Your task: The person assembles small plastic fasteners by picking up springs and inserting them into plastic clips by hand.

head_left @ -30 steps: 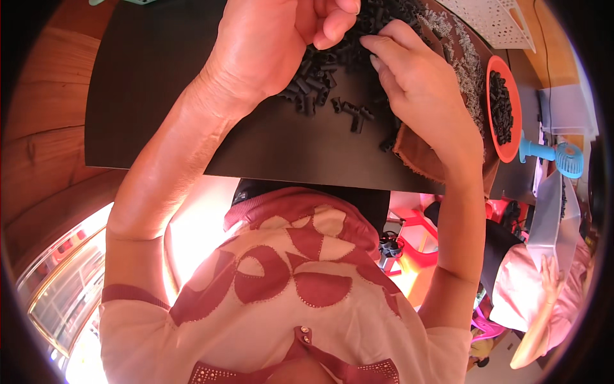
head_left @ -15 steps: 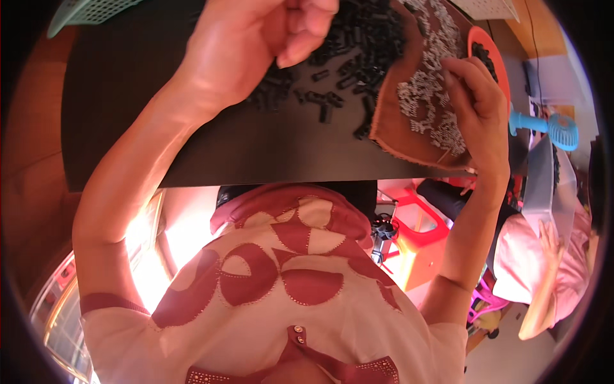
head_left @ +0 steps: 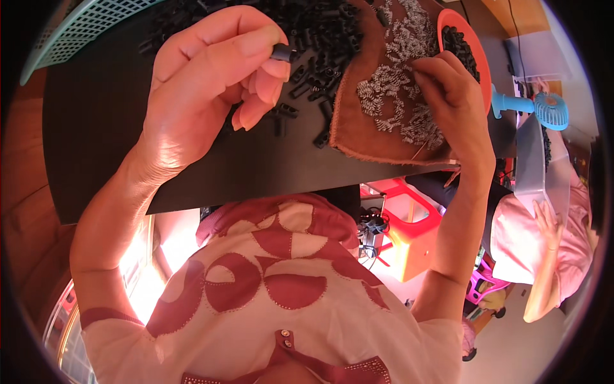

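Observation:
Between the thumb and index finger of my left hand (head_left: 214, 80) is a short black tube (head_left: 283, 53), raised above the dark table. Behind and beside that hand spreads a pile of similar black tubes (head_left: 313, 29). My right hand (head_left: 454, 102) hangs over a brown cloth (head_left: 358, 137), its thumb and index finger brought together near small silvery spring-like pieces (head_left: 390, 83). Whatever those fingertips hold, if anything, is too small to make out. A thin stick-like thing (head_left: 420, 151) shows at the cloth's near edge.
An orange-red bowl (head_left: 485, 80) of black pieces stands right of the cloth, beside a small blue fan (head_left: 550, 110). A green perforated basket (head_left: 83, 35) is at the far left. At the right, a person in pink (head_left: 543, 237) holds a translucent box (head_left: 540, 169); a red stool (head_left: 409, 249) stands below the table.
My left hand has come nearer and turned, so the black tube in its fingers now shows. The whole view has shifted somewhat. My right hand stays over the silvery pieces.

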The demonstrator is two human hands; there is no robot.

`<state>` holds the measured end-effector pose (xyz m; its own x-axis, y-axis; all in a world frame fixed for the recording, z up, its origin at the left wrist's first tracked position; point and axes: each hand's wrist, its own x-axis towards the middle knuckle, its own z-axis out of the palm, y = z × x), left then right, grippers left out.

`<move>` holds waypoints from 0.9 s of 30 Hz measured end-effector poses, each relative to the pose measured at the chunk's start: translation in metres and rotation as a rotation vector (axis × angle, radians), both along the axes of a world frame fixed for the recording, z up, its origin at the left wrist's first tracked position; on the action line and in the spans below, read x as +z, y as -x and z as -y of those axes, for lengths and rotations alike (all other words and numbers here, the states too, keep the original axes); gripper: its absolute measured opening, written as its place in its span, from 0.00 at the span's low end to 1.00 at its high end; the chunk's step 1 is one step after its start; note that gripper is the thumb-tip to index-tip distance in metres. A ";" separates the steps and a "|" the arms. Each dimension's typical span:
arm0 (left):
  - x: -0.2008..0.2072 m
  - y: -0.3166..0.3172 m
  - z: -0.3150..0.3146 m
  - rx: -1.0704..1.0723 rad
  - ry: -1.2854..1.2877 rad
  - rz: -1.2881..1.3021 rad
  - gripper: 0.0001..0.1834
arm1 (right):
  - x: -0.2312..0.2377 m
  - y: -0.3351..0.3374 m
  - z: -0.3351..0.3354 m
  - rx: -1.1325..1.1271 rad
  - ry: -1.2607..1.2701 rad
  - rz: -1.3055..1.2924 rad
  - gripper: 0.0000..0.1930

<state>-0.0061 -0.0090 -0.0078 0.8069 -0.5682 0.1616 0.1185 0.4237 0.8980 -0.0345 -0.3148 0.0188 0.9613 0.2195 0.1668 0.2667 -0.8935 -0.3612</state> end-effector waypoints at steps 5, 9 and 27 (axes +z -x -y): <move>0.002 0.003 -0.002 0.047 -0.010 -0.013 0.16 | 0.004 -0.008 -0.002 0.049 0.030 -0.012 0.06; 0.005 0.003 -0.001 0.058 -0.089 -0.060 0.16 | -0.001 -0.017 -0.006 0.109 0.084 -0.029 0.07; -0.001 0.000 -0.001 0.079 -0.016 -0.009 0.16 | 0.004 -0.028 -0.010 0.235 0.246 -0.004 0.07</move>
<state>-0.0058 -0.0081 -0.0086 0.8508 -0.5048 0.1461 0.0928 0.4180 0.9037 -0.0063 -0.3050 0.0230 0.8802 0.4680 0.0781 0.4745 -0.8684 -0.1439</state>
